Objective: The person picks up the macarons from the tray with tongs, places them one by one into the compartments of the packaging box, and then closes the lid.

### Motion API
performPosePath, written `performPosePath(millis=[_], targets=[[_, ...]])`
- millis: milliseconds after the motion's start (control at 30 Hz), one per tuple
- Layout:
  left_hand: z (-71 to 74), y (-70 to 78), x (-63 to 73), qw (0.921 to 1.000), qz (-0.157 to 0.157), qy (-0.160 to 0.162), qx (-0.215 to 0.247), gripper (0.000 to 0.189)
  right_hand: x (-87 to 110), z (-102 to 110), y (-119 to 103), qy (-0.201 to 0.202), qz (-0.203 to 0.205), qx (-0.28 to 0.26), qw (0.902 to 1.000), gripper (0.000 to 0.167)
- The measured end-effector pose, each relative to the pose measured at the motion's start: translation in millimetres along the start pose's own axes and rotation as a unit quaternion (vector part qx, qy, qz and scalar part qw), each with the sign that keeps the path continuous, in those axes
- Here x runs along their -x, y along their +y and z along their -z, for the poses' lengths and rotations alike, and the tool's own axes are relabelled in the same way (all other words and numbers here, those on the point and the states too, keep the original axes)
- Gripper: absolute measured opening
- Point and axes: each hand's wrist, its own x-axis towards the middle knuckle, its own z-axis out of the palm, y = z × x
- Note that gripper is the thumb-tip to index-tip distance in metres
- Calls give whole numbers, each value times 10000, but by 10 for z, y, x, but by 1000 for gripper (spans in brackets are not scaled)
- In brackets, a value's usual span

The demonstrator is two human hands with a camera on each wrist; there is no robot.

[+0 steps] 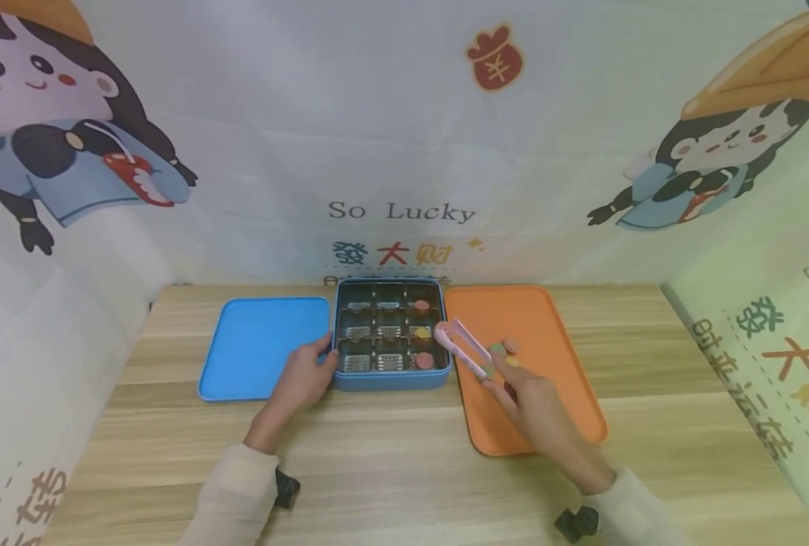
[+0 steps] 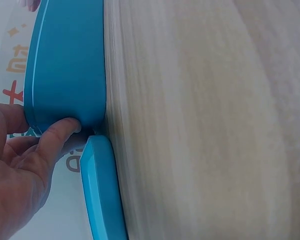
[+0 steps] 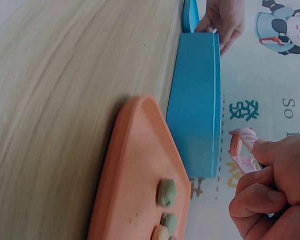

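Observation:
A blue box [image 1: 390,381] with a divided inside stands in the middle of the table. Its right column holds a pink round piece [image 1: 424,360], a yellow one [image 1: 422,333] and a reddish one [image 1: 421,305], all macaron-like. My left hand [image 1: 303,373] holds the box at its left front corner, the thumb against the wall. My right hand [image 1: 537,402] grips pink tongs [image 1: 462,357] between the box and the orange tray [image 1: 547,341]. Between the tong tips in the right wrist view sits a pinkish macaron-like piece [image 3: 235,145], beside the box's right rim.
Left of the box lies a blue lid [image 1: 261,341]. On the tray, partly behind my right hand, are a few more macaron-like pieces, among them a green one [image 3: 166,192]. A printed cloth wall [image 1: 404,152] rises behind the wooden table [image 1: 377,470].

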Motion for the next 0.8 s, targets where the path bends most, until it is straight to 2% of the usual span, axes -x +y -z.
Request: performPosePath(millis=[233, 400, 667, 800], targets=[[24, -6, 1, 10000, -63, 17, 57, 52, -63, -117, -130, -284, -194, -374, 9987, 44], [26, 3, 12, 9999, -54, 50, 89, 52, -106, -176, -223, -403, -277, -650, 9967, 47], [19, -20, -3, 9999, -70, 83, 84, 52, -116, -295, -284, -431, -309, -608, 9967, 45], [-2, -37, -8, 9999, -50, 71, 75, 52, -99, -331, -304, -508, -308, -753, 9954, 46]])
